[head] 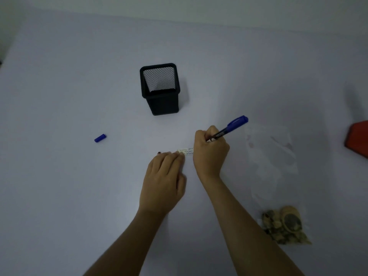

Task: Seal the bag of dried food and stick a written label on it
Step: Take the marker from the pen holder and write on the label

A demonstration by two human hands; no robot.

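- Head view shows the right hand with its fingers curled round a blue pen, tip down at a small white label lying on the table.
- Left hand lies flat with fingers nearly straight, fingertips pressing the label's left end to steady it; it grips nothing.
- Label already carries lines of writing, though too small to read, so the writing step seems under way or close to finished.
- Bag of dried food lies well to the right of the hands, a clear pouch with its brown contents bunched at the near end; whether its mouth is sealed I cannot tell.
- Sticking the label on the bag is judged still to do, since label and bag lie apart.
- Pen cap rests off to the left, away from the pen.
- Black mesh pen holder stands upright beyond the hands.
- Table is a plain pale surface under dim light; a red object shows at the right edge, and a pale wall runs behind.
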